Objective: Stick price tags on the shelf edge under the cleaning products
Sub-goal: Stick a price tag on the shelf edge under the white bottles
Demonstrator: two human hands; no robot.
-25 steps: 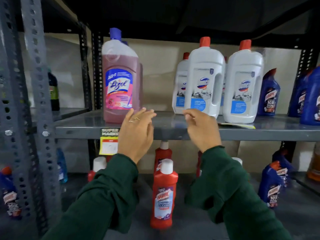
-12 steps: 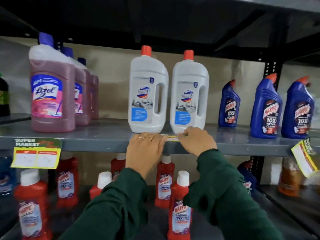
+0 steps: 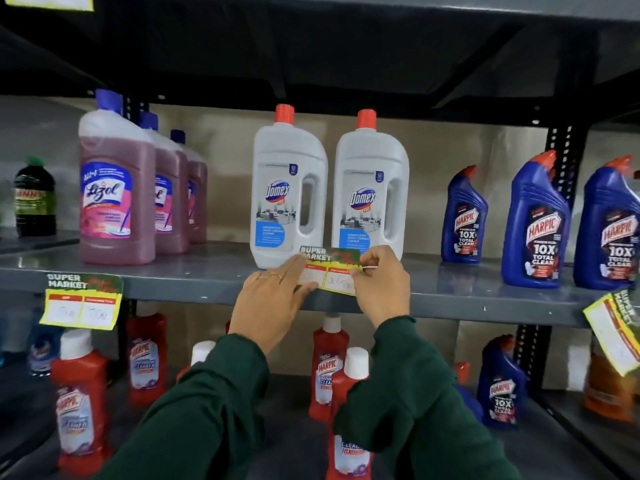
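Grey metal store shelving (image 3: 194,284) with dark slotted uprights, cleaning stuff on two levels. Right in the middle, a price tag (image 3: 329,270) (green "SUPER MARKET" header, yellow border, two white boxes with handwriting too scrawly to read) held up against the front lip of the shelf, top edge poking above it. Left hand (image 3: 273,303) with fingers together and laid flat over the tag's left box, rings on two fingers. Right hand (image 3: 382,284) pinching the tag's right edge between thumb and fingertips, a thin white strip sticking out of that pinch. Dark green sleeves (image 3: 214,403) on both arms. Just behind the hands, two white Domex bottles (image 3: 289,188) with red caps, side by side. Off to the left of the left hand, a row of pink Lizol bottles (image 3: 116,199) going back in depth, and below them another tag (image 3: 83,301) already stuck on the shelf edge. Right of the right hand, blue Harpic bottles (image 3: 535,220), plus a third tag (image 3: 614,330) hanging crooked at the far right. Under the hands, red Harpic bottles (image 3: 329,362) on the lower shelf.
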